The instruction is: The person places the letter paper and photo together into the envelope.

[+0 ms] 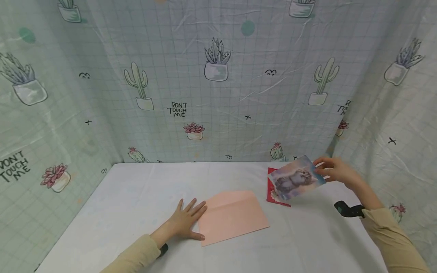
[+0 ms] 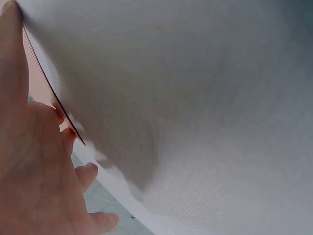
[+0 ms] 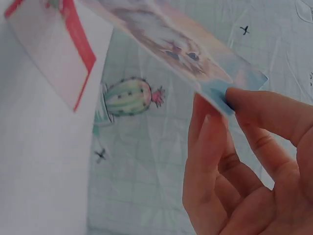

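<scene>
A card with a kitten picture (image 1: 296, 178) is pinched at its right edge by my right hand (image 1: 338, 172), raised above the table. In the right wrist view the thumb and fingers clasp one corner of the kitten card (image 3: 181, 54). Partly hidden beneath it lies a red-edged card (image 1: 278, 201) with a flower design. A peach envelope (image 1: 233, 218), its flap unfolded toward the back, lies flat at the middle of the table. My left hand (image 1: 186, 220) rests with spread fingers at the envelope's left edge; the left wrist view shows the palm (image 2: 34, 166) beside that edge.
The table has a white cover (image 1: 146, 193). A curtain printed with cacti (image 1: 216, 113) hangs along the back and both sides. A black wrist strap (image 1: 348, 209) sits on the right forearm, and another dark strap (image 1: 164, 249) shows at the left wrist.
</scene>
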{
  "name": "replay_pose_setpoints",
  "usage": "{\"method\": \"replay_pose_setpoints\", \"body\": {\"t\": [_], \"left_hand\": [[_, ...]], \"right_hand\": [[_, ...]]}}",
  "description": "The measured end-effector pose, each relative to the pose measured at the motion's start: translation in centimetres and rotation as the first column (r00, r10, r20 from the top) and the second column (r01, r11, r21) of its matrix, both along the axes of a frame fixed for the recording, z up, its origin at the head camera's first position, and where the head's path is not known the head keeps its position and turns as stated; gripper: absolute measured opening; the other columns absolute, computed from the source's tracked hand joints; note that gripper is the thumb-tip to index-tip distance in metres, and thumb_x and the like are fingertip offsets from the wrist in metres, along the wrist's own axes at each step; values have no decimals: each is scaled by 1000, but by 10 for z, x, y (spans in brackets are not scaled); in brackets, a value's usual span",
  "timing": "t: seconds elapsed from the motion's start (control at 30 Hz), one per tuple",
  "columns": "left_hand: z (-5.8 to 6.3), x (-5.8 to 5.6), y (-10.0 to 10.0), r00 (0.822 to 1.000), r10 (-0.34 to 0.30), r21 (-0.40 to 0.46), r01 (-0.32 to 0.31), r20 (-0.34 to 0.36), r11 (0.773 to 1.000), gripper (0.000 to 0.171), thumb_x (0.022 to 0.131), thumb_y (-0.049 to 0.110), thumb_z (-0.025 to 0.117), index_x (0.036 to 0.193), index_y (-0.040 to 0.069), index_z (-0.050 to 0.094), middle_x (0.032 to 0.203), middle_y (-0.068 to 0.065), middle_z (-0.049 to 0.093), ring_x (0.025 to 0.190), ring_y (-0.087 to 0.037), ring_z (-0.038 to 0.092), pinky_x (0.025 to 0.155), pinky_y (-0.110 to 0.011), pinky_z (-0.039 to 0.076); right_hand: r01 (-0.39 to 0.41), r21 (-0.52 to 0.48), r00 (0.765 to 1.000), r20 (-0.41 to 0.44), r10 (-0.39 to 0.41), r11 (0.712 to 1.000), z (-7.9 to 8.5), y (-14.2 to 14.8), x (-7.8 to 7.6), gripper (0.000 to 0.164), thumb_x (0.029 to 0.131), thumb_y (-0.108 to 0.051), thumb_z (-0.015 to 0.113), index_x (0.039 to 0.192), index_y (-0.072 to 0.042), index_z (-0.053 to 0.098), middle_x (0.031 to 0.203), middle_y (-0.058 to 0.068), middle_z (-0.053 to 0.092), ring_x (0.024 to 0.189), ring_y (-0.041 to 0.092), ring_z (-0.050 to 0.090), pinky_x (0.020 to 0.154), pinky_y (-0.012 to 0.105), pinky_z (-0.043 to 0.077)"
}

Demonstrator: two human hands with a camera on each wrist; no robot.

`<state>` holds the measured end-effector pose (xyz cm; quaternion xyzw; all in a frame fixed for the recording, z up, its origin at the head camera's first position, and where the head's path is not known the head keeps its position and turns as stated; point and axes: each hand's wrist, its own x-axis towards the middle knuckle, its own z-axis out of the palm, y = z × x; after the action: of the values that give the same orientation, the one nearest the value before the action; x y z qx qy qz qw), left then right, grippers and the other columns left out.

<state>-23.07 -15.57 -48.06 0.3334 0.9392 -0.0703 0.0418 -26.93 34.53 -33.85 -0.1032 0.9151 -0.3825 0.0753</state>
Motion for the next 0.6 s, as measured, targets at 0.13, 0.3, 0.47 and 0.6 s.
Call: {"method": "replay_pose_setpoints", "body": {"t": [0.13,0.3,0.47,0.6], "left_hand": [[3,0,0,1000,-14,29,13,17,999,95,70,74,45,141,13,25,149,-4,20,136,-34,20,100,-66,18],[7,1,0,999,-13,47,11,41,999,95,71,72,46,141,12,25,149,-5,21,135,-35,20,100,-66,17],[8,3,0,996,-1,75,-5,86,997,95,71,70,48,141,11,24,149,-6,20,136,-36,18,100,-67,15],[10,4,1,995,-10,105,-1,101,994,94,72,68,51,141,10,25,149,-8,21,135,-38,18,100,-67,15]], "right_hand": [[7,-152,989,150,16,988,-9,-4,-1,45,89,-25,54,120,2,39,95,-5,58,81,4,59,81,44,50],[4,-261,988,148,36,965,-24,-15,-6,43,88,-22,56,120,2,41,89,-11,59,80,5,60,78,38,52],[36,-254,988,157,5,966,-46,-27,-15,45,88,-25,55,122,2,42,95,-5,61,82,5,59,79,38,51],[81,-242,985,168,-40,967,-61,-40,-21,47,89,-25,55,124,2,41,104,6,61,84,10,58,78,39,51]]}}
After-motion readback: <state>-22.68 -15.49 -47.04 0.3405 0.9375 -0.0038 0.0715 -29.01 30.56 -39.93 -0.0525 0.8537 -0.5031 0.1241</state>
